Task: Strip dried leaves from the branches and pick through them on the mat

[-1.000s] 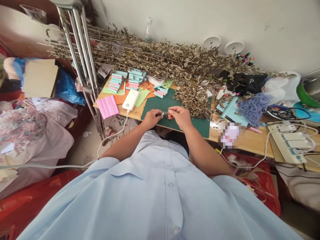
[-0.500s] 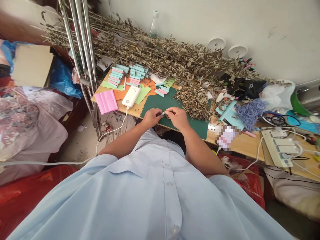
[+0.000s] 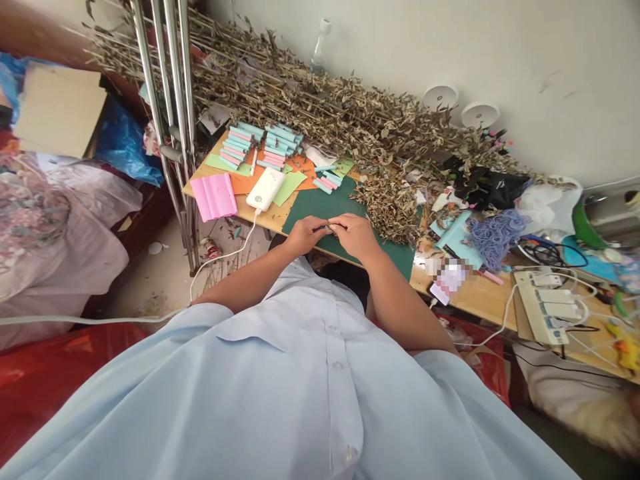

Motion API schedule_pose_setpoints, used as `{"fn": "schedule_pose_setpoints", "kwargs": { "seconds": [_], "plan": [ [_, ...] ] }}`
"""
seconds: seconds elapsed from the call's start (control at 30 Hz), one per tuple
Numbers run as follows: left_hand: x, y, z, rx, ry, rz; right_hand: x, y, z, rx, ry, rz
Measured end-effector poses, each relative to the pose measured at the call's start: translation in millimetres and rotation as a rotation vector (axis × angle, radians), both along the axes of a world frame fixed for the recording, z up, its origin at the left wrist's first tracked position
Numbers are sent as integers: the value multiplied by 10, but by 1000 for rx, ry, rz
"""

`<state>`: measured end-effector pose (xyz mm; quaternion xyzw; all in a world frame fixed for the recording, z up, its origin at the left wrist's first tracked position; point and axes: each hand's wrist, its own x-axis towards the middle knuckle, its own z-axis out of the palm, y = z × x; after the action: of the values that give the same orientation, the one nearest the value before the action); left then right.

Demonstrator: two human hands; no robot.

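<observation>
Above the front edge of a dark green mat (image 3: 307,208), my left hand (image 3: 306,235) and my right hand (image 3: 355,235) meet, fingertips pinched together. Between them is a small light-blue paper roll, now almost wholly covered by the fingers. Just beyond my right hand lies a heap of crumbled dried leaves (image 3: 387,208). Several blue and pink paper rolls (image 3: 327,181) rest at the mat's back edge, and stacks of similar rolls (image 3: 240,145) lie farther left on green and orange paper.
A white power bank (image 3: 265,189) with a cable sits left of the mat, beside folded pink paper (image 3: 214,197). Dried plant stalks (image 3: 320,100) cover the table's back. Metal crutches (image 3: 173,127) stand at left. On the right are purple yarn (image 3: 495,237), a phone (image 3: 447,285) and a power strip (image 3: 543,307).
My fingers have closed in over the light-blue roll, which showed more between the fingertips before. The camera view has shifted and tilted slightly.
</observation>
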<state>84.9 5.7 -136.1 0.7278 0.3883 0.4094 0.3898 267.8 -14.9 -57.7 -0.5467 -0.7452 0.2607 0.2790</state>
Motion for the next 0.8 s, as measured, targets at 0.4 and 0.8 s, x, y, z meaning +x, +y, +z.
{"fn": "schedule_pose_setpoints", "kwargs": {
  "seconds": [0.4,0.8],
  "plan": [
    [9,-10,-86,32,-50,-5,-51,26,87,-4,-117,-19],
    [19,-17,-135,57,-66,3,-68,123,169,-65,-197,23]
  ]
}}
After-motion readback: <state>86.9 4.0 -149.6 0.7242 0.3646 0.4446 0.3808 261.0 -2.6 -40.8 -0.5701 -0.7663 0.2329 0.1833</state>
